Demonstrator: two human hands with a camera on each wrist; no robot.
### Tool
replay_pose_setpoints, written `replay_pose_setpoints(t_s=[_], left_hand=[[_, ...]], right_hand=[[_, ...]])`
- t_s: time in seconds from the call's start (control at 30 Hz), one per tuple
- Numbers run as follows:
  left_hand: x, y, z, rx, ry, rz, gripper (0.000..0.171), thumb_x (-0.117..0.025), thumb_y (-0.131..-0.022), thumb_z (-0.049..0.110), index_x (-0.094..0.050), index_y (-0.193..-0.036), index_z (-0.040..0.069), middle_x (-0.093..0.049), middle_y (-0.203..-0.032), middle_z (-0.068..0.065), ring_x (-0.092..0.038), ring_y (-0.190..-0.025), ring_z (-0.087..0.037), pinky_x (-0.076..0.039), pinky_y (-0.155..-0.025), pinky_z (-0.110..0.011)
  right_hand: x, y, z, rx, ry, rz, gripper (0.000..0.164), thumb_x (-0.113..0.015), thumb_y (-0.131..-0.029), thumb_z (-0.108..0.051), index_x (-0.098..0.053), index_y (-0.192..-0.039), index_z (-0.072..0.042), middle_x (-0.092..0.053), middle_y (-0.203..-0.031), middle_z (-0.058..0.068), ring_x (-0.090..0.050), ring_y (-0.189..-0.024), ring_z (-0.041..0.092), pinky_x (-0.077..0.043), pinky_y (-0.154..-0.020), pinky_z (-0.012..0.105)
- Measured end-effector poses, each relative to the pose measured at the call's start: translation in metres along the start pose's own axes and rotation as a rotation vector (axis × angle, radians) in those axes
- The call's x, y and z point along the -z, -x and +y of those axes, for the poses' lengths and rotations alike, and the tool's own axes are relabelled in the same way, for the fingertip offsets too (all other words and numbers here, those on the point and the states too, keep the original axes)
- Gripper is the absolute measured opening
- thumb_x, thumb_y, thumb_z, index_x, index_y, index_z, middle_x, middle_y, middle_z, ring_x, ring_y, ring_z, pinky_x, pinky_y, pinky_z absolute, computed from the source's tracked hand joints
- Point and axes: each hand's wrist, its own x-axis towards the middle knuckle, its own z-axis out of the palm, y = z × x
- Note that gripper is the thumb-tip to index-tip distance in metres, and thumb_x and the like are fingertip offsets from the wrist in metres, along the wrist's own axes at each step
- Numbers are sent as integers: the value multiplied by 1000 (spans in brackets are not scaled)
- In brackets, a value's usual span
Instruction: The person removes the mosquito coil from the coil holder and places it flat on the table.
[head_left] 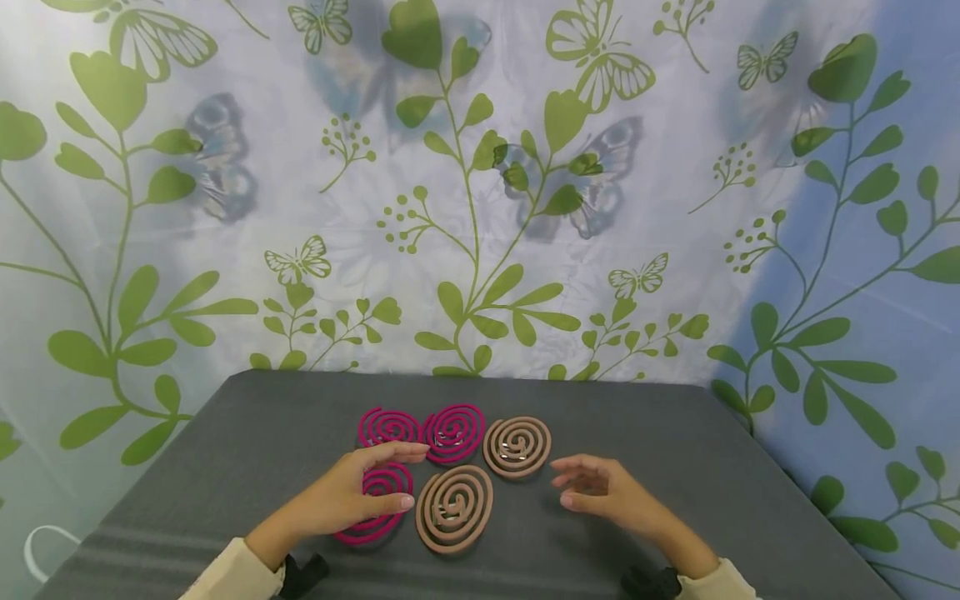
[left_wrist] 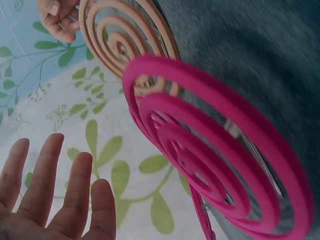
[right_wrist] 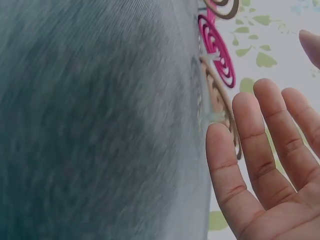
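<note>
Several spiral mosquito coils rest on the dark grey table, raised on small metal stands. Three are pink: a back left one [head_left: 393, 428], a back middle one [head_left: 451, 427] and a front left one [head_left: 386, 482], partly hidden behind my left hand [head_left: 352, 496]. Two are tan, one at the back right [head_left: 517, 446] and one in front [head_left: 454, 508]. My left hand hovers over the front pink coil with extended fingers, holding nothing; its fingers look spread in the left wrist view. To the right of the tan coils, my right hand [head_left: 611, 496] hangs above the table, fingers relaxed and empty.
The grey table [head_left: 285, 408] extends around the coils on all sides. Behind it hangs a pale curtain [head_left: 360, 267] printed with green leaves and butterflies. A white loop [head_left: 32, 554] shows at the lower left, beside the table's edge.
</note>
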Motion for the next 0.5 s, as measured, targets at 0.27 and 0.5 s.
replay_pose_setpoints(t_s=[0.27,0.5], left_hand=[[-8,-7,4,-16,-47,-25,63,-82,-98,20,-57,-155,9,-66,-147,-9,-58,-139,-33,-42,-106,-73],[-12,-11,0,17,-95,-58,75,-86,-95,29,-53,-158,5,-62,-151,-13,-54,-142,-41,-38,-110,-76]], right_hand=[[-13,-5,-8,45,-12,-19,50,-72,-103,-5,-53,-142,21,-67,-121,40,-74,-107,19,-59,-87,30],[-25,-13,-5,99,1,-42,50,-74,-101,-3,-53,-140,20,-70,-115,36,-74,-102,13,-60,-83,29]])
